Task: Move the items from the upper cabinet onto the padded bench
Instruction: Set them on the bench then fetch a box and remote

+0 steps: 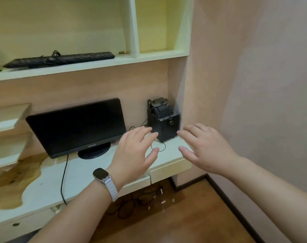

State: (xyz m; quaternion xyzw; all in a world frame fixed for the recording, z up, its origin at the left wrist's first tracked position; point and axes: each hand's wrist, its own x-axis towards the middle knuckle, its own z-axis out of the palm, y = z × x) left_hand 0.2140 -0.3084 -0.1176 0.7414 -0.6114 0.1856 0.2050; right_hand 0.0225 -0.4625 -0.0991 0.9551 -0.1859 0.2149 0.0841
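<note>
A black keyboard with a coiled cable lies on the upper shelf at the top left. A small brass-coloured cylinder rests on the same shelf to its right. Both my hands hover over the right end of the desk, fingers straight, holding nothing. My left hand wears a watch with a white strap at the wrist. My right hand is just right of it. Between and behind them stands a black speaker box with smaller black parts stacked on top. No padded bench is in view.
A black monitor stands on the white desk, its cable running forward. The shelf compartment at the top right holds nothing visible. Cables and small white bits lie on the wooden floor. A pink wall closes the right side.
</note>
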